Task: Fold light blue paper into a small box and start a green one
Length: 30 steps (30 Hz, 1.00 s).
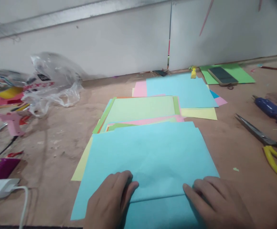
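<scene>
A light blue sheet of paper (152, 156) lies in front of me, on top of other coloured sheets. A crease or folded edge runs across its near part, between my hands. My left hand (112, 198) is closed at the left end of this edge, thumb and curled fingers on the paper. At the right end my right hand (216, 198) grips the same sheet, its thumb along the edge. Both sets of fingertips are partly hidden. Just beyond lie stacked pale green sheets (143, 108) with pink and orange edges showing, and a yellow sheet (82, 163) peeks out at the left.
Scissors (258, 130) and a blue glue gun (272, 108) lie at right. A phone (223, 76) rests on green paper (245, 73) by the wall. Leftward are a plastic bag (54, 82), a pink glue gun (11, 122) and a white charger (2, 187). Another blue sheet (181, 90) lies behind.
</scene>
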Available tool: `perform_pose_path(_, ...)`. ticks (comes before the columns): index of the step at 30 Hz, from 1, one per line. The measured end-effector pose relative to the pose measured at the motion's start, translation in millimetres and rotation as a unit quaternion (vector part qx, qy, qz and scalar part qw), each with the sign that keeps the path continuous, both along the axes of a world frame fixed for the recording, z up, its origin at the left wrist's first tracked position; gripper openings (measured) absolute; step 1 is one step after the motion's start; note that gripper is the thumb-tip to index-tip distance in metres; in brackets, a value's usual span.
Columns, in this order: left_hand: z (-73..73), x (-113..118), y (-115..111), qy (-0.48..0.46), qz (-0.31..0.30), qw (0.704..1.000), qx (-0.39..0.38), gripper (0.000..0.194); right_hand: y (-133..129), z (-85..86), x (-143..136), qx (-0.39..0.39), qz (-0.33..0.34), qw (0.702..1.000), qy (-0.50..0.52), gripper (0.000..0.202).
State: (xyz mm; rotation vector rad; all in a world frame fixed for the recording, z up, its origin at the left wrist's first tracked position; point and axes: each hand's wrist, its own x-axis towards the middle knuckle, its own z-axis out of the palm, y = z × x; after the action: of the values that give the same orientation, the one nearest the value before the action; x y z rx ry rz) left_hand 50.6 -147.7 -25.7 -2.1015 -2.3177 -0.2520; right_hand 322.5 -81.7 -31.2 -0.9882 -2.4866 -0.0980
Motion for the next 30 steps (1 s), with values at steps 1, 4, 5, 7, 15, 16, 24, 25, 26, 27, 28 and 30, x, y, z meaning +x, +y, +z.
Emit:
perform_pose_path(1,-0.9,-1,0,0.006,-0.008,1.000,0.010,0.040,0,0.2,3,0.016,0.017,1.000,-0.011,0.022)
perform_pose_path(4,-1.6,-1,1,0.019,-0.024,1.000,0.007,0.033,-3,-0.3,15,0.032,0.034,0.999,-0.028,0.028)
perform_pose_path(5,-1.0,-1,2,0.024,-0.027,0.999,-0.004,0.031,-5,-0.8,19,0.033,0.030,0.998,-0.033,0.030)
perform_pose_path(7,1.0,0,2,0.036,-0.036,0.998,-0.031,0.036,-8,-2.2,25,0.037,0.030,0.998,-0.044,0.033)
perform_pose_path(15,4.6,-1,4,0.007,-0.078,0.997,-0.028,0.058,-16,-3.4,55,0.055,0.033,0.995,-0.078,0.036)
perform_pose_path(16,3.1,-3,5,0.002,-0.079,0.996,-0.029,0.057,-18,-0.5,56,0.053,0.023,0.996,-0.072,0.035)
perform_pose_path(24,-1.9,-8,7,0.024,-0.108,0.994,-0.011,0.051,-30,21.2,-34,0.046,0.005,0.997,0.068,0.028)
perform_pose_path(25,-0.4,-7,7,0.025,-0.112,0.993,-0.011,0.051,-30,19.4,-48,0.043,0.015,0.995,0.085,0.032)
perform_pose_path(26,1.2,-7,8,0.024,-0.116,0.993,-0.021,0.051,-30,17.0,-58,0.024,0.026,0.997,0.071,0.038)
perform_pose_path(27,2.5,-7,8,0.023,-0.116,0.992,-0.031,0.052,-29,14.4,-64,0.015,0.030,0.998,0.057,0.042)
perform_pose_path(28,3.4,-7,9,0.022,-0.112,0.993,-0.043,0.052,-30,12.0,-67,0.006,0.032,0.999,0.037,0.045)
perform_pose_path(30,3.5,-7,9,0.014,-0.107,0.993,-0.056,0.052,-31,8.2,-63,0.006,0.022,1.000,0.008,0.047)
